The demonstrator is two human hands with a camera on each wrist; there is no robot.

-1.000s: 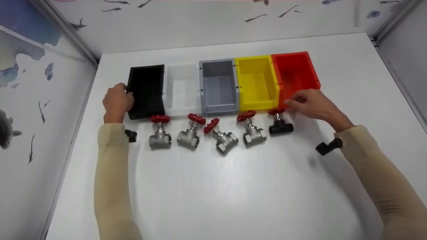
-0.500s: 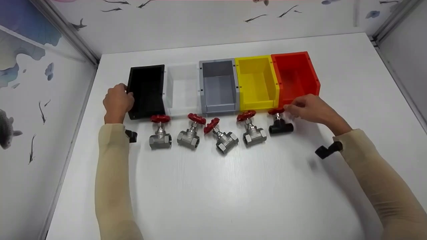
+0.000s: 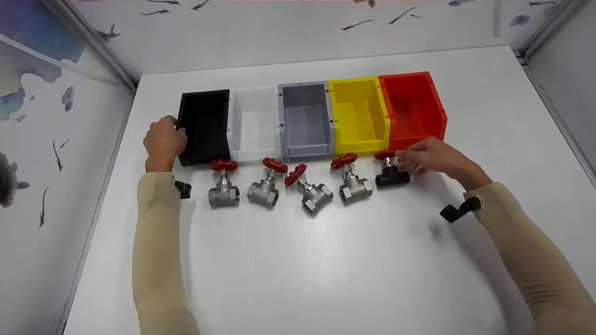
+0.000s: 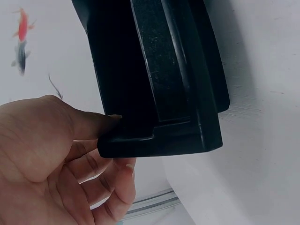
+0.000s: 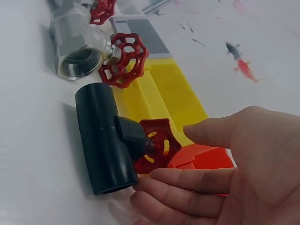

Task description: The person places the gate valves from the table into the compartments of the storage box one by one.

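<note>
Five valves [image 3: 355, 188], none in bins [image 3: 308, 151] | my left hand [image 3: 165, 139] pinches black bin [image 4: 161, 146] | my right hand [image 3: 435, 156], fingers parted, holds nothing

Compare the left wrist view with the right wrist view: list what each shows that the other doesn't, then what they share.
Only left wrist: the left hand gripping the black bin.
Only right wrist: the right hand, the black-bodied valve, metal valves, gray bin, yellow bin and red bin.
Both: the white tabletop and fish-printed wall.
</note>
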